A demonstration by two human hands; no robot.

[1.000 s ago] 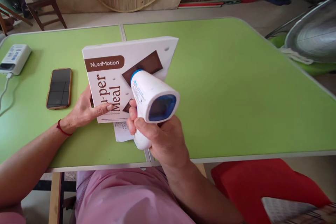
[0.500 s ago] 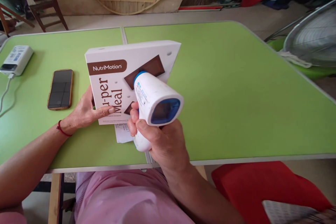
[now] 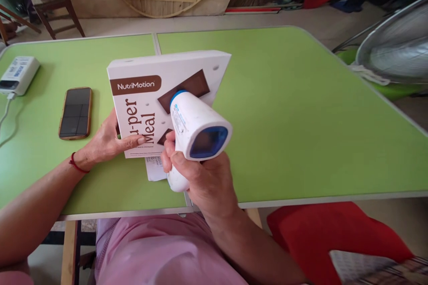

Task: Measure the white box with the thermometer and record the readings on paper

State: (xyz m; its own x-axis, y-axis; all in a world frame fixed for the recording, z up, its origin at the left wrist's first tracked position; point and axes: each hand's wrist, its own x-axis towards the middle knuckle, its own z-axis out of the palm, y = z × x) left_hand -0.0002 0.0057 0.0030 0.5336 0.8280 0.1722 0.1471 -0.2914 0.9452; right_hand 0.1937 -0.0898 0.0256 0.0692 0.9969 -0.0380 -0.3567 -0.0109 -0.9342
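Observation:
My left hand (image 3: 110, 136) grips the lower left edge of a white NutriMotion box (image 3: 133, 120), thumb across its front and the other fingers hidden behind. The box stands tilted, its printed front towards me, with brown bars pictured on it. In my right hand (image 3: 203, 173) is a white and blue infrared thermometer (image 3: 197, 124), held by its handle. Its blue-ringed front end points at the box front; I cannot tell whether the two touch. The dark screen faces me. Under the box's lower edge a white paper (image 3: 155, 170) with small print shows partly.
On the green table (image 3: 301, 120) a smartphone (image 3: 75, 113) in a brown case lies left of the box. Farther left is a white power bank (image 3: 19, 75) with a cable plugged in. A red cloth-covered seat (image 3: 307, 236) is below the table's front edge, and a fan (image 3: 394, 49) stands at the right.
Almost nothing differs. The whole view has shifted slightly, and both hands keep the same hold on the box and the thermometer.

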